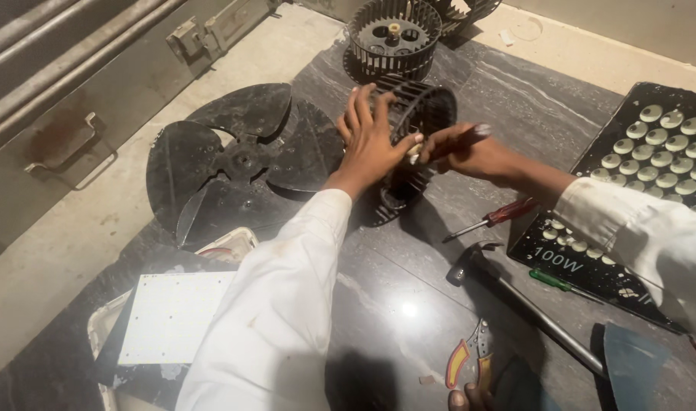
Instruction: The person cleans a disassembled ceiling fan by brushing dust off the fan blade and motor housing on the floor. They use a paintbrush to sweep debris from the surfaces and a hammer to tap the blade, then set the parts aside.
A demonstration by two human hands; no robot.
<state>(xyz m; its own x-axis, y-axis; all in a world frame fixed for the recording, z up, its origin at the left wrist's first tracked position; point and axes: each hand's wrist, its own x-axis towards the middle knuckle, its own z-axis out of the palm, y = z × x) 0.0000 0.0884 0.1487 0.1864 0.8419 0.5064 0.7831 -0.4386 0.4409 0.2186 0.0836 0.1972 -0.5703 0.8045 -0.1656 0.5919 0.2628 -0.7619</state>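
Observation:
My left hand (371, 141) presses against a black cylindrical blower wheel (420, 114) lying tilted on the dark stone floor, fingers spread over its slatted side and thumb by its rim. My right hand (470, 152) is closed around a screwdriver with a red handle (461, 138), its tip pointed at the wheel near my left thumb. Both arms wear white sleeves.
A black flat fan blade (241, 160) lies to the left. A second blower wheel (394, 34) stands behind. A red screwdriver (494, 218), a green one (560, 284), a hammer (515, 293) and pliers (470, 356) lie on the right by a black light panel (652, 175). A white board (173, 316) rests front left.

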